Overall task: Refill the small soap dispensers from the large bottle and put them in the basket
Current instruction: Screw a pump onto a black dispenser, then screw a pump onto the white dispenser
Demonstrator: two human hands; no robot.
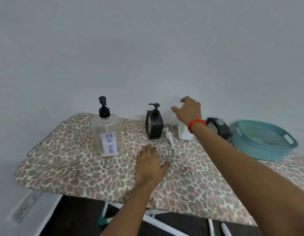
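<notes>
Both hands are empty: left hand (150, 165) lies flat, fingers together, while right hand (188, 110) hovers, fingers spread, seemingly to grasp the far white dispenser (183, 132).

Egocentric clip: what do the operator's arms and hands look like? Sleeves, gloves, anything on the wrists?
Both forearms are bare as far as the frame shows, with no sleeves and no gloves. The right hand has an orange-red wristband that looks like cord or fabric. The left hand and its wrist carry nothing. No rings or watch can be seen on either hand's fingers or wrist.
</notes>
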